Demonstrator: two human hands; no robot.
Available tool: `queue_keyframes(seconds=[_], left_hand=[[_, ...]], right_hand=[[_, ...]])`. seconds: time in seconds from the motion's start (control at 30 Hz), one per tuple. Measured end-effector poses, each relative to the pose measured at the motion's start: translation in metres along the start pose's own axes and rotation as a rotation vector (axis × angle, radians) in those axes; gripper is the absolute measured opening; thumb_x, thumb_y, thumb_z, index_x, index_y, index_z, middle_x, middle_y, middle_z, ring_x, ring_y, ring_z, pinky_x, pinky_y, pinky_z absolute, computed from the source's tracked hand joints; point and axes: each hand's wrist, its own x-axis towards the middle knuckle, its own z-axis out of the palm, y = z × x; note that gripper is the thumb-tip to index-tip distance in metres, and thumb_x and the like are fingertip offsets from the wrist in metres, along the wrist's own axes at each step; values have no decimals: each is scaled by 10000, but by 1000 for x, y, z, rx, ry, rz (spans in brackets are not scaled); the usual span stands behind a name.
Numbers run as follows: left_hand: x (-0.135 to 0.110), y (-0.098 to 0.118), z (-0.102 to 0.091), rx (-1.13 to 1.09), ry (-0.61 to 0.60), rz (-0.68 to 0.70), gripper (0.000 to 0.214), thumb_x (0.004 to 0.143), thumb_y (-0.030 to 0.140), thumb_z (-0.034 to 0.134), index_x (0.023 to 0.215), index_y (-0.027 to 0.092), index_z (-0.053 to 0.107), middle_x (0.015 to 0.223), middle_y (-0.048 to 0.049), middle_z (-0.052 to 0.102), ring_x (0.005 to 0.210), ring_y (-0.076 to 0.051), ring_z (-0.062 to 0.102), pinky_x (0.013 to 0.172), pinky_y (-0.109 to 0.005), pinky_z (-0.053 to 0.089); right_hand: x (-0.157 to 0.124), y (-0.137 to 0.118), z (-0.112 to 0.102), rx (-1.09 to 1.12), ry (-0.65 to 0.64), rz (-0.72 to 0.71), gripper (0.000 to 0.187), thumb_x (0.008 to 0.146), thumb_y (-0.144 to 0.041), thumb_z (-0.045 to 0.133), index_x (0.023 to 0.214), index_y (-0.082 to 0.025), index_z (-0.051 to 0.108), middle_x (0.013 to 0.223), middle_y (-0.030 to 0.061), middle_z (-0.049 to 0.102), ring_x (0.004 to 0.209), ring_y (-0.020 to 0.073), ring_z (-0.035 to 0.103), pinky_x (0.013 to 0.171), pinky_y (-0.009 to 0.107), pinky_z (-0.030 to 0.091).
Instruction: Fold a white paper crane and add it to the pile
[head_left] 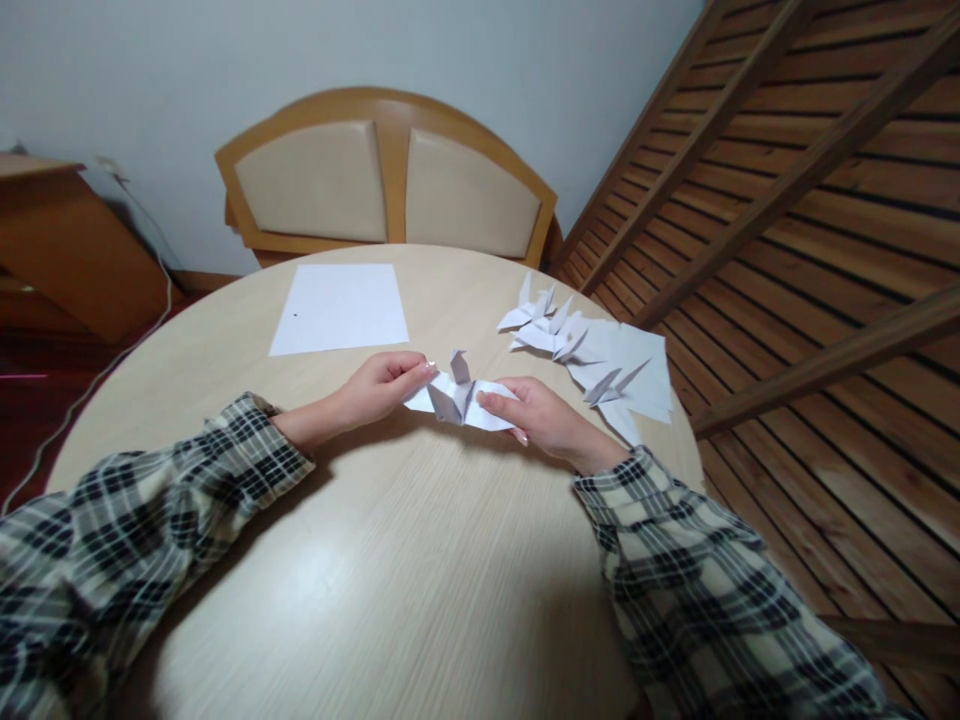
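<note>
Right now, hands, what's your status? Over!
Left fingers pinching one wing of folded paper bird, right fingers pinching the other. Bird above table, wings spread. Other paper birds off right, nearest one close by right sleeve.

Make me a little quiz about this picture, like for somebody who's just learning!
1. True or false: the left hand and the right hand both hold the same paper bird.

2. Where is the sheet with a dark dot?
A) On the floor
B) In the right hand
C) Flat on the table, beyond the left hand

3. Fill in the gap: the sleeves have a ____ pattern.

Key: 1. True. 2. C. 3. Checked.
</note>
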Motion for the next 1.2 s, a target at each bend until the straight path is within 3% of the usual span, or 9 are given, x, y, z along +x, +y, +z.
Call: queue_keyframes(seconds=[0.17,0.3,0.37,0.6,0.77,0.87,1.07,1.2], left_hand=[[-1,3,-5,-46,-204,-73,380,905,460,487,694,149,542,624,11,462,545,-98,420,475,-215,328],[0,5,-5,-30,-264,-81,368,907,445,486,717,140,565,625,11,468,541,-95,411,467,-216,317],[1,6,-4,9,-200,-65,372,912,443,476,716,140,562,631,10,461,552,-96,400,477,-222,313],[4,4,5,132,217,52,347,911,381,465,630,178,456,592,29,399,555,-102,363,512,-245,301],[2,7,10,128,310,83,331,918,357,456,632,189,450,579,34,397,544,-103,358,503,-245,299],[2,6,8,101,262,64,328,920,367,459,649,182,464,597,31,409,553,-102,370,511,-241,312],[0,7,0,21,-12,-18,377,907,436,489,662,152,525,628,11,453,555,-98,399,480,-225,318],[-4,12,0,-27,-95,-77,371,905,434,493,668,152,529,599,23,430,516,-90,387,446,-216,304]], right_hand=[[-4,-6,-6,-80,-131,66,381,836,-512,587,694,-167,513,539,-64,422,421,52,341,385,210,258],[-5,-10,-8,-132,-187,97,345,853,-469,578,699,-166,517,521,-71,406,421,55,347,391,213,260],[-4,-9,-8,-135,-140,82,349,861,-468,569,696,-166,513,536,-65,416,425,55,351,396,216,259],[2,1,-1,-43,164,-53,431,848,-570,547,690,-172,495,532,-59,419,439,62,348,419,220,246],[3,3,6,-32,266,-51,435,848,-575,548,682,-176,502,500,-58,412,426,67,341,410,222,214],[2,3,3,-16,230,-68,431,844,-571,555,684,-175,506,518,-57,417,433,65,352,412,218,236],[-2,-3,-9,-84,-33,32,378,846,-515,571,711,-164,526,573,-49,458,434,54,357,392,217,256],[-6,-10,-12,-124,-113,65,349,847,-472,575,685,-172,503,542,-63,420,425,52,341,384,214,252]])
